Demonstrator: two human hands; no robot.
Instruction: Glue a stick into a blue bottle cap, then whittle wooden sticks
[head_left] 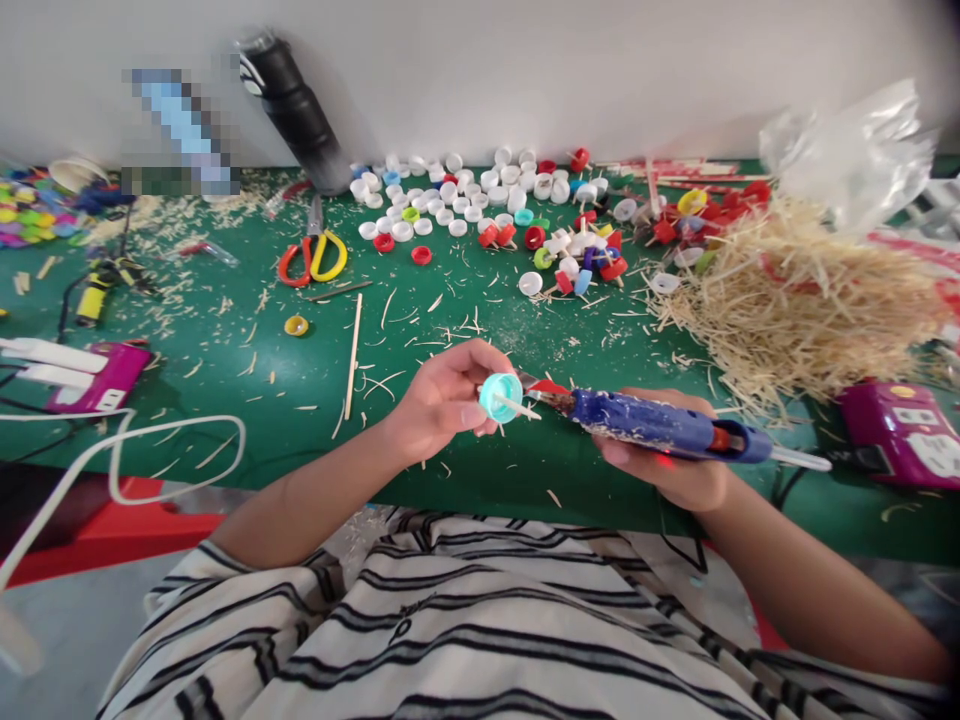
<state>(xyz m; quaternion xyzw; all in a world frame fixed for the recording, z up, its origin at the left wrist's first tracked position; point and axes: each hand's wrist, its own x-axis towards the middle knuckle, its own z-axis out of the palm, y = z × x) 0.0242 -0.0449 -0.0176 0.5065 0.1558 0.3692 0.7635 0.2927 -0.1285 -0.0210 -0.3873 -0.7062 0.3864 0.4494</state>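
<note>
My left hand [442, 400] grips a turquoise bottle cap [491, 402] between thumb and fingers, its hollow side facing me. A thin wooden stick [523, 409] pokes out of the cap toward the right. Wrapped round a blue hot glue gun [645, 425] is my right hand [675, 478]; its red light glows near the fingers. The gun's nozzle points left, close beside the cap; whether it touches cannot be made out. A clear glue stick [801, 458] juts from the gun's rear end.
White and coloured bottle caps [457, 200] lie at the back, some with sticks. Scissors [313, 250], a yellow cap [296, 326] and a wooden stick [353, 355] are left of centre. Wood shavings [817, 290] heap at right. A black bottle [292, 110] leans on the wall; purple power strips [900, 430] flank both sides.
</note>
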